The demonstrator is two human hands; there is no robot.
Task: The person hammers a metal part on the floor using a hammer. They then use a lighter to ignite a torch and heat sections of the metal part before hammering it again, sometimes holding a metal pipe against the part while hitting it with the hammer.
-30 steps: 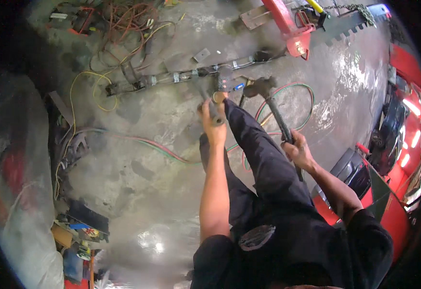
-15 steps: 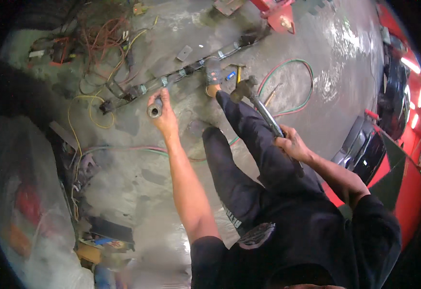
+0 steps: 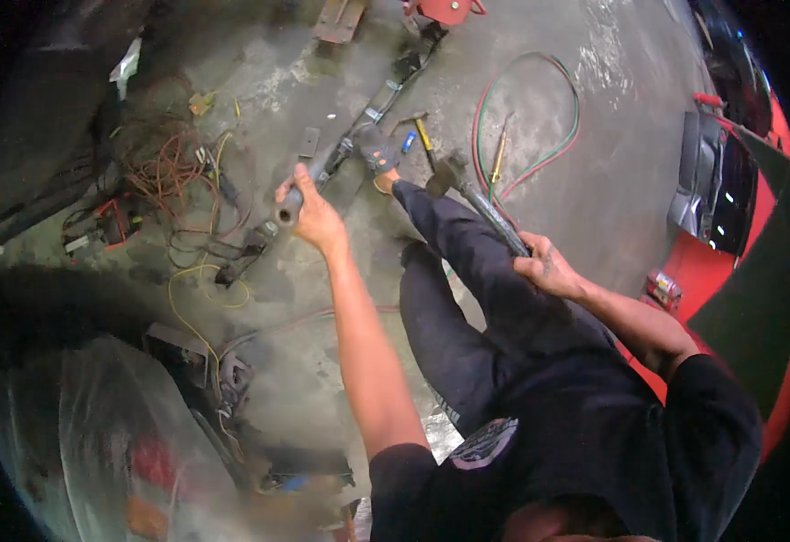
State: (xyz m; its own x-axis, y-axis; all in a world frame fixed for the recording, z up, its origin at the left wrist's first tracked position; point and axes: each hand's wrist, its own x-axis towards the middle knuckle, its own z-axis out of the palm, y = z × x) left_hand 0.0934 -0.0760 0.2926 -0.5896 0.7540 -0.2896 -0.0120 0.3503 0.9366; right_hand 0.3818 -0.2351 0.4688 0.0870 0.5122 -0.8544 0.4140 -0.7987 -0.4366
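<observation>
My left hand is wrapped round a short metal pipe, whose hollow end faces up toward me. Beneath and beyond it, a long dark bar with clips lies slantwise on the floor. Held out in front of my right thigh is a heavy hammer, gripped around its handle by my right hand. The hammer's blocky head points away from me. My shoe rests against or on the bar; I cannot tell which.
A yellow-handled hammer and a small blue object lie beyond my foot. A brass torch sits inside looped red and green hoses. Tangled orange cable lies left, plastic sheeting lower left, a red car part right.
My view has turned, so the floor things shift in the picture. Both hands keep their holds on the pipe and the hammer; the pipe is more tilted, showing more of its side.
</observation>
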